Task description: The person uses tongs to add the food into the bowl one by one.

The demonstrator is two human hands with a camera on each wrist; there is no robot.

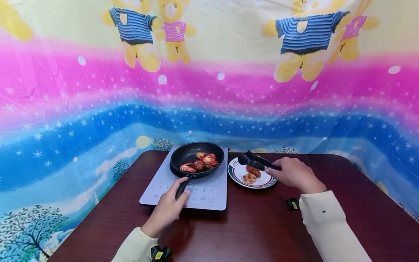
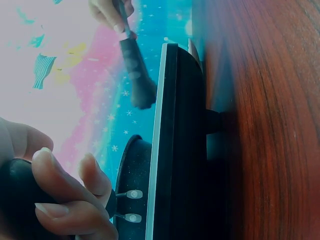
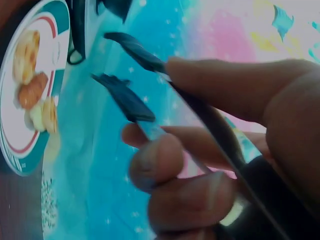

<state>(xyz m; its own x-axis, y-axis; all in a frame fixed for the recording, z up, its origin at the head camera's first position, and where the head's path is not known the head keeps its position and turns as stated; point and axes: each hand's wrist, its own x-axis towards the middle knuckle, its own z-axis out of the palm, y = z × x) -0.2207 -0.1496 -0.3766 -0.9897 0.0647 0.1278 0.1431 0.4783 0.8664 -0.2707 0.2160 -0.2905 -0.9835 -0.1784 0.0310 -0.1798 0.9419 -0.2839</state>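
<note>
My left hand point(image 1: 170, 203) grips the handle point(image 1: 183, 187) of a black frying pan point(image 1: 183, 149), which stands on a white induction cooker point(image 1: 154, 189). Reddish shrimp point(image 1: 187, 167) and a dark round mushroom point(image 1: 199, 166) lie in the pan among other pieces. In my right hand point(image 1: 296, 174) are black tongs point(image 1: 258, 160), held over a plate point(image 1: 234, 176) to the right of the cooker. The tong tips stand apart with nothing between them, as the right wrist view shows. On the plate lie a browned round slice point(image 1: 249, 178) and a reddish-brown piece point(image 1: 253, 171).
The dark wooden table point(image 1: 255, 225) carries the cooker and plate. A printed cloth point(image 1: 212, 105) with bears and snowflakes hangs behind the table and along its sides. A small black wrist device point(image 1: 292, 204) sits by the right sleeve, another point(image 1: 161, 253) by the left.
</note>
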